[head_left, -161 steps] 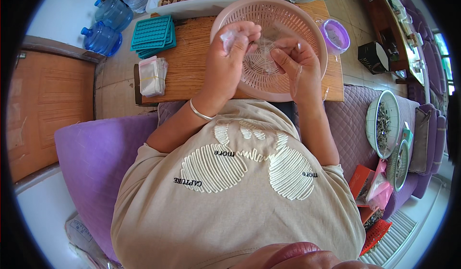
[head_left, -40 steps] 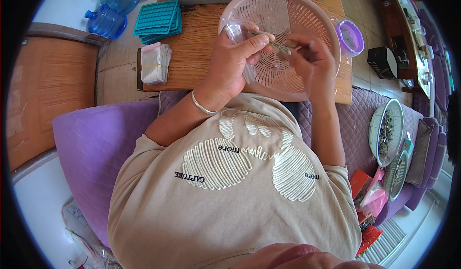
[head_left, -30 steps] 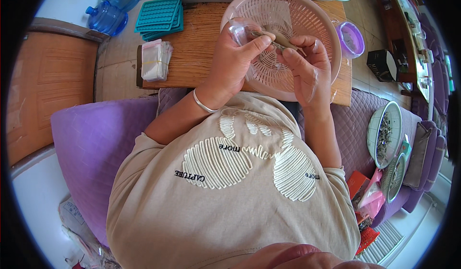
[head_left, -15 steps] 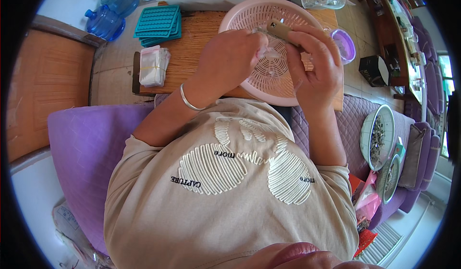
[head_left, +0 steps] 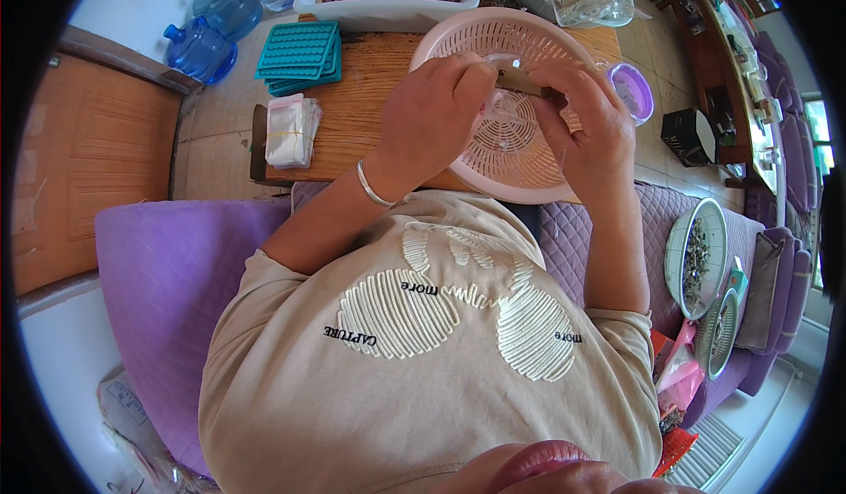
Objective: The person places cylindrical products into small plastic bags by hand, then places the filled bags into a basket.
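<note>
Held above a round, pink, slotted plastic basket (head_left: pixel 520 193), one flat tan strip (head_left: pixel 520 81) with a small dark mark near its left end; material not determinable. Right hand (head_left: pixel 586 111): at the strip's three o'clock end, thumb and fingers closed narrowly on it. Left hand (head_left: pixel 438 106): at the nine o'clock end, fingers curled in; what it grips cannot be told.

Clock positions from the basket's centre, twelve being the view's top. Three o'clock: one small round purple tub (head_left: pixel 641 94). Between ten and eleven: one white rectangular plastic bin (head_left: pixel 397 19), holding brown curled pieces. Between nine and ten: stacked teal ridged trays (head_left: pixel 300 52). Nine: banded bundle of clear packets (head_left: pixel 293 133). Beneath the basket: one brown wood-grained table (head_left: pixel 357 84).
</note>
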Motion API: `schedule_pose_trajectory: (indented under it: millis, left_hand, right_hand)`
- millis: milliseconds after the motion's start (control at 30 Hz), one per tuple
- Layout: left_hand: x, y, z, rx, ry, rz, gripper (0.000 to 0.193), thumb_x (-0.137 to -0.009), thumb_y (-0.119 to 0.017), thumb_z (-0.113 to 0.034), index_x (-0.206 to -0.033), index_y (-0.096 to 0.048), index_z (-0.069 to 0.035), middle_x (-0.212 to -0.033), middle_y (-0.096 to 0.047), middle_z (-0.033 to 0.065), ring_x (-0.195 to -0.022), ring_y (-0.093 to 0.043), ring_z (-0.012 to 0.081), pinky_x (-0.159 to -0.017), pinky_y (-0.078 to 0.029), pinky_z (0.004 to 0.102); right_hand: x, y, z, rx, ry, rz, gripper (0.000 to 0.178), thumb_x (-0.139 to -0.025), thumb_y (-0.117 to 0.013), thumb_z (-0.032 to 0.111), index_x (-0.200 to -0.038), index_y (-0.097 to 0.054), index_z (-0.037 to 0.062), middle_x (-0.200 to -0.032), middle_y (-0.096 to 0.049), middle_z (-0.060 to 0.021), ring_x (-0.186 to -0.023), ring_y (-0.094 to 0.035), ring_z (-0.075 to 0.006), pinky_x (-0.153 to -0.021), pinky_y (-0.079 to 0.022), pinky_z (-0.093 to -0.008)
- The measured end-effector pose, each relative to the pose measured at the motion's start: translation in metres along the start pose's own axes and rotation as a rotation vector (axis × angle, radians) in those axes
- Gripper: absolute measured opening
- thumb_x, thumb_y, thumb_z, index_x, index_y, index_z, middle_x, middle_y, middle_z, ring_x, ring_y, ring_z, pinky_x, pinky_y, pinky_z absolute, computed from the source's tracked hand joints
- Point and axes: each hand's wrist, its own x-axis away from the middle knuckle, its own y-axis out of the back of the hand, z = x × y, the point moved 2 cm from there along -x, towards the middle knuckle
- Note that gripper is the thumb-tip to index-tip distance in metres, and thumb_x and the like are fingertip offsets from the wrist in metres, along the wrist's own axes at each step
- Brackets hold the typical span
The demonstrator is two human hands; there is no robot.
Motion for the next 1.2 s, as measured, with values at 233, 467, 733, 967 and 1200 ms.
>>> schedule_pose_trajectory:
  millis: [233, 467, 733, 967, 1200]
  left_hand:
    - [-0.007, -0.005, 0.000, -0.012, -0.051, 0.004, 0.045, -0.069, -0.079, -0.017, -0.108, -0.057, -0.011, -0.089, -0.064, 0.0064, -0.075, -0.063, 0.0264, -0.062, -0.051, 0.0372]
    - [-0.017, 0.004, -0.002, 0.271, 0.198, 0.334, 0.051, -0.069, -0.081, -0.028, -0.111, -0.057, -0.011, -0.089, -0.066, 0.0105, -0.079, -0.065, 0.0298, -0.068, -0.051, 0.0380]
    - [-0.012, -0.002, 0.003, 0.548, 0.410, 0.312, 0.049, -0.070, -0.082, -0.023, -0.109, -0.055, -0.008, -0.097, -0.067, 0.0087, -0.085, -0.066, 0.0231, -0.074, -0.052, 0.0316]
    - [0.001, -0.022, 0.014, 1.020, 0.604, 0.374, 0.052, -0.071, -0.084, -0.018, -0.113, -0.056, -0.006, -0.101, -0.064, 0.0046, -0.089, -0.060, 0.0123, -0.079, -0.050, 0.0273]
    - [0.002, -0.017, 0.011, 1.385, 0.682, 0.456, 0.051, -0.075, -0.080, -0.005, -0.119, -0.052, -0.003, -0.106, -0.059, 0.0036, -0.095, -0.056, 0.0100, -0.082, -0.051, 0.0238]
  right_hand:
    - [-0.008, -0.002, -0.008, -0.083, -0.131, 0.168, 0.026, -0.076, -0.070, 0.000, -0.100, -0.062, 0.0060, -0.091, -0.065, -0.0093, -0.081, -0.065, -0.0263, -0.072, -0.053, -0.0351]
    - [-0.019, -0.001, -0.034, -0.318, -0.024, 0.240, 0.021, -0.073, -0.073, 0.000, -0.093, -0.067, 0.0054, -0.094, -0.062, -0.0068, -0.087, -0.062, -0.0238, -0.072, -0.052, -0.0317]
    - [-0.011, -0.012, -0.039, -0.150, 0.037, 0.205, 0.017, -0.075, -0.073, 0.003, -0.092, -0.071, 0.0055, -0.096, -0.062, -0.0078, -0.087, -0.061, -0.0240, -0.073, -0.050, -0.0332]
    - [-0.003, -0.018, -0.050, -0.447, -0.361, 0.233, 0.012, -0.081, -0.072, 0.006, -0.091, -0.068, 0.0013, -0.082, -0.065, -0.0025, -0.075, -0.060, -0.0099, -0.066, -0.048, -0.0260]
    - [-0.001, -0.019, -0.055, -0.514, -0.504, 0.323, 0.013, -0.081, -0.074, 0.007, -0.090, -0.065, 0.0024, -0.080, -0.066, -0.0001, -0.073, -0.058, -0.0059, -0.065, -0.046, -0.0234]
